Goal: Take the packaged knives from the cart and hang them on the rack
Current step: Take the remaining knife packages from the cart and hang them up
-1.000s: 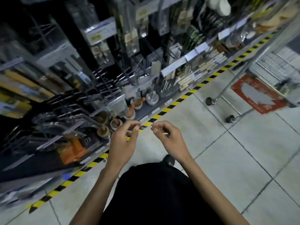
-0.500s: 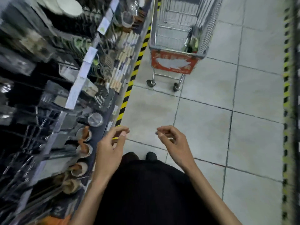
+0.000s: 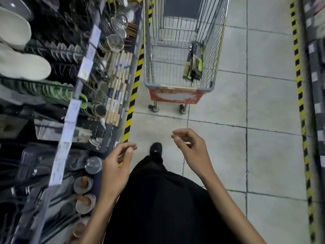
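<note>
A wire shopping cart [image 3: 179,88] with a red front panel stands ahead of me in the aisle. Inside it, against the right wall, lean packaged knives [image 3: 194,62] in green and black card. The rack [image 3: 73,110] of hooks and kitchen tools runs along my left. My left hand [image 3: 117,166] hangs empty near the rack's bottom shelf, fingers loosely curled. My right hand [image 3: 192,148] is also empty, fingers apart, over the tiled floor. Both hands are well short of the cart.
Yellow-black floor tape [image 3: 131,101] edges the left shelving, and another strip [image 3: 300,103] edges shelving on the right. Rolling pins [image 3: 117,88], strainers [image 3: 114,41] and white plates [image 3: 19,66] fill the left shelves. My black shoe [image 3: 155,148] is on the grey tiles.
My view has swung from the rack to face down the aisle, bringing the cart straight ahead and closer. My hands have drifted apart and stay empty.
</note>
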